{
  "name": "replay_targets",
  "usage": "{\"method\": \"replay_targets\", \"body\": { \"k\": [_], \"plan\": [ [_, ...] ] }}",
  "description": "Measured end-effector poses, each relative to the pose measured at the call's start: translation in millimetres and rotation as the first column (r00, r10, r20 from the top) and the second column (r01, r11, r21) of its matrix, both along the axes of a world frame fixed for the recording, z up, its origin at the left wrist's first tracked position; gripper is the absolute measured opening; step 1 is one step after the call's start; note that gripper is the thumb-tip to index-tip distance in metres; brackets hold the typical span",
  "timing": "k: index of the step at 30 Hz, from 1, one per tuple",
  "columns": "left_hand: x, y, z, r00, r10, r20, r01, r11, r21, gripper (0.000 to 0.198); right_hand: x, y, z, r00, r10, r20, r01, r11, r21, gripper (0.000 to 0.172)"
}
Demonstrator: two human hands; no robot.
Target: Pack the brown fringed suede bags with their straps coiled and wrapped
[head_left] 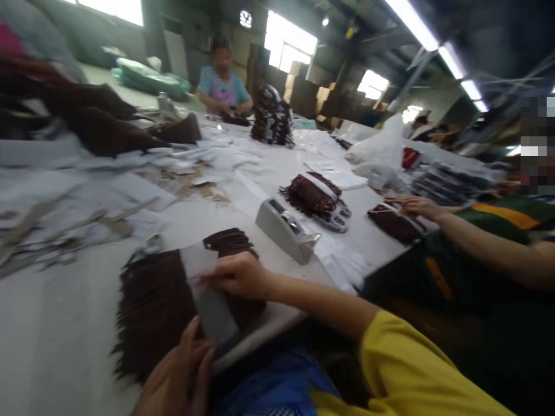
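A dark brown fringed piece [150,306] lies on the white table [56,323] in front of me, with a grey paper band [208,294] wrapped across it. My right hand [238,274] rests on the band's upper part, fingers curled and pressing on it. My left hand [180,378] is at the near end of the band, thumb and fingers closed against it and the fringe. The view is blurred.
A grey tape dispenser [286,228] stands just beyond my right hand. More brown fringed bundles [312,196] lie farther right. A co-worker's arm [468,237] reaches onto another bundle [394,222]. Paper scraps [65,231] litter the left; a seated person [223,86] works at the far end.
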State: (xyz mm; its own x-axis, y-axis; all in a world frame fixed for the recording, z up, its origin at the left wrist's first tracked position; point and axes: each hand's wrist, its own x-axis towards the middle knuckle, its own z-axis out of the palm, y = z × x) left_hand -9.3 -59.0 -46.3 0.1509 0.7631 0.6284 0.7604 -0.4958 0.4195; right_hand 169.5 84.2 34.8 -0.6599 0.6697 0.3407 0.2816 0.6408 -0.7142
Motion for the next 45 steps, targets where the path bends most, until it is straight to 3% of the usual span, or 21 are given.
{"method": "replay_targets", "body": {
  "k": [3,7,10,13,17,19,24,30,37,45],
  "plan": [
    [15.5,-5.2,29.2,0.999,0.053,0.007,-0.053,0.999,-0.007,0.056,-4.0,-0.2,5.2,0.985,-0.061,-0.16,0.013,0.958,-0.285,0.033],
    [21.0,-3.8,38.4,0.995,0.078,0.054,-0.074,0.994,-0.075,0.054,-8.0,4.1,12.4,0.988,-0.061,-0.143,-0.01,0.893,-0.449,0.046],
    [21.8,-5.4,39.8,0.995,0.082,0.063,-0.075,0.99,-0.119,0.052,-10.9,8.6,14.3,0.993,-0.098,-0.062,0.067,0.923,-0.38,0.046],
    [23.0,-5.5,41.0,0.994,0.093,0.055,-0.085,0.987,-0.136,0.053,-12.8,14.8,12.7,0.986,-0.166,0.021,0.166,0.966,-0.199,0.04],
    [23.3,-3.6,41.2,0.992,0.119,0.042,-0.114,0.986,-0.118,0.05,-15.5,24.4,8.3,0.983,-0.169,0.078,0.169,0.986,0.002,0.04],
    [22.6,-3.1,41.1,0.991,0.127,0.035,-0.122,0.985,-0.123,0.048,-17.4,28.9,6.4,0.987,-0.142,0.07,0.144,0.989,-0.019,0.04],
    [20.5,-2.4,40.5,0.991,0.137,-0.008,-0.137,0.98,-0.144,0.048,-21.2,37.3,3.1,0.995,-0.099,0.031,0.103,0.969,-0.224,0.046],
    [21.7,2.0,38.8,0.982,0.188,-0.023,-0.189,0.973,-0.134,0.046,-24.5,43.3,0.7,0.984,-0.161,0.077,0.171,0.973,-0.155,0.056],
    [24.5,5.1,39.7,0.964,0.261,-0.043,-0.264,0.956,-0.129,0.044,-27.0,50.6,-4.8,0.983,-0.154,0.096,0.167,0.974,-0.154,0.063],
    [24.3,3.8,42.0,0.962,0.255,-0.098,-0.265,0.959,-0.1,0.036,-25.3,57.4,-13.1,0.983,-0.147,0.113,0.162,0.978,-0.133,0.075]
  ]
}}
